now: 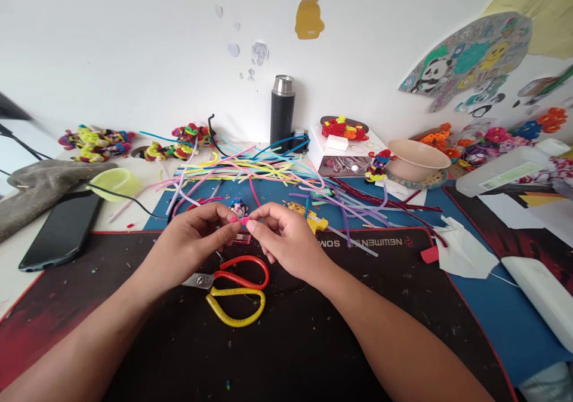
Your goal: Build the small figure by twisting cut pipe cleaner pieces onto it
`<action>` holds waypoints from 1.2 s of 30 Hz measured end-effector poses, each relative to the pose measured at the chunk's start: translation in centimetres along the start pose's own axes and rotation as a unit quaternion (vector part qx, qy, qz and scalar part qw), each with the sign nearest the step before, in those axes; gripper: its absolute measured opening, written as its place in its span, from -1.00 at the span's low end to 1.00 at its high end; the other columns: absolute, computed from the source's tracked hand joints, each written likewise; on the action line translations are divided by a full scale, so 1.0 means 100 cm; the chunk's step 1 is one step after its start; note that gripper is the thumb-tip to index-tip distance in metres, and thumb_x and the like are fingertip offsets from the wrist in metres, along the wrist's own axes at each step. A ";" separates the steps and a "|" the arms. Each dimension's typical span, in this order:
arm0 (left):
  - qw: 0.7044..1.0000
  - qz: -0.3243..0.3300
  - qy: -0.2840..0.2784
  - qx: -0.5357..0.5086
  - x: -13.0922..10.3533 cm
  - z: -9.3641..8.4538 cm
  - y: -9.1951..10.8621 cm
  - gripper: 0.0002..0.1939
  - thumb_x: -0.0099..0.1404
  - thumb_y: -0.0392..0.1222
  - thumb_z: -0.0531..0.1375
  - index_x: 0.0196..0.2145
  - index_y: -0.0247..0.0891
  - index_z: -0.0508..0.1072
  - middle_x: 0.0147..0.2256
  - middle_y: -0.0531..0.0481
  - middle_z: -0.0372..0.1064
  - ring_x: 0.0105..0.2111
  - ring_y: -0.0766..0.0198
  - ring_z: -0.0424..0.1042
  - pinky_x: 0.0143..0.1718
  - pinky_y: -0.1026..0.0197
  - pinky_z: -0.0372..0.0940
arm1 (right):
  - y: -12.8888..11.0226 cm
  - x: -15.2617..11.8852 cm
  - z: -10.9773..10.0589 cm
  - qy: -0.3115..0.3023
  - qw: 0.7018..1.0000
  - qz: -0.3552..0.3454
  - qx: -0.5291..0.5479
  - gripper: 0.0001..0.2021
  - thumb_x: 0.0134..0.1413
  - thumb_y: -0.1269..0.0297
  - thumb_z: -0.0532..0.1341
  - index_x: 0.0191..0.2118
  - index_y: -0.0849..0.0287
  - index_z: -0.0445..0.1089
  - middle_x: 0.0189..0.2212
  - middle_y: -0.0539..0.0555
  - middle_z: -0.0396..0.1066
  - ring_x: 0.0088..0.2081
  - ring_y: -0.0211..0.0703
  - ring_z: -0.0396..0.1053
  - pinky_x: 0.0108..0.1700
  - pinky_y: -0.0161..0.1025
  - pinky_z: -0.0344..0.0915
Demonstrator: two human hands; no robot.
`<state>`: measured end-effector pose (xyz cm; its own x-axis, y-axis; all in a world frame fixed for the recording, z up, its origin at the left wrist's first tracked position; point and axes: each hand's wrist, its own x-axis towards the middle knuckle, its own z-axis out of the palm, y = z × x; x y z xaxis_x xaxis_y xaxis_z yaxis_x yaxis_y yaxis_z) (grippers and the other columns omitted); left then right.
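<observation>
A small piece of bright pink pipe cleaner (244, 220) is pinched between my two hands above the mat. My left hand (197, 235) grips its left end between thumb and forefinger. At its right end, the thumb and forefinger of my right hand (286, 241) are closed on it. Most of the piece is covered by my fingertips. Just below my hands lie scissors (203, 281) with one red and one yellow handle, their blades partly under my left hand. A small doll-like figure (239, 206) stands behind my fingertips, and a yellow tool (319, 223) lies beyond my right hand.
Many coloured pipe cleaners (250, 166) are heaped across the back. Behind them stand a black thermos (282, 118) and a white box (316, 151). A phone (62, 232) and yellow-green bowl (119, 184) lie left; a beige bowl (418, 157) and clear bottle (505, 169) are right.
</observation>
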<state>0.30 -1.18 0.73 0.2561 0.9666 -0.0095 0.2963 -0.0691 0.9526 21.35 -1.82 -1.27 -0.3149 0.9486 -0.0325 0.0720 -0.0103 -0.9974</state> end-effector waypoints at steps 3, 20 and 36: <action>1.000 -0.002 -0.006 0.006 0.000 0.001 0.000 -0.47 0.25 0.37 0.44 -0.34 -0.20 0.58 -0.43 0.01 0.50 -0.47 0.26 0.38 -0.46 0.26 0.34 | -0.001 0.000 0.000 0.000 1.000 -0.003 0.002 -0.83 0.39 0.11 0.31 -0.15 0.10 0.45 -0.56 -0.15 0.34 -0.59 -0.31 0.26 -0.50 -0.33 0.18; 0.995 -0.035 -0.061 -0.067 0.008 -0.010 -0.002 -0.38 0.20 0.48 0.45 -0.37 -0.20 0.62 -0.42 -0.06 0.55 -0.43 0.19 0.50 -0.43 0.22 0.47 | -0.002 0.002 -0.002 0.012 1.000 0.017 0.015 -0.82 0.31 0.14 0.33 -0.20 0.11 0.41 -0.55 -0.18 0.34 -0.65 -0.35 0.26 -0.54 -0.36 0.20; 0.986 -0.041 -0.080 -0.140 0.008 -0.008 -0.011 -0.54 0.18 0.22 0.59 -0.24 -0.21 0.68 -0.40 0.00 0.56 -0.46 0.29 0.45 -0.42 0.28 0.43 | 0.001 0.002 -0.002 0.002 1.000 0.014 0.018 -0.87 0.39 0.20 0.30 -0.18 0.12 0.42 -0.55 -0.16 0.36 -0.66 -0.35 0.26 -0.56 -0.36 0.17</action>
<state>-0.58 -0.17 -0.06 0.3895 0.9136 -0.1171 0.0623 0.1007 0.9930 21.53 -1.59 -1.36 -0.3101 0.9487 -0.0611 0.0463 -0.0491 -0.9977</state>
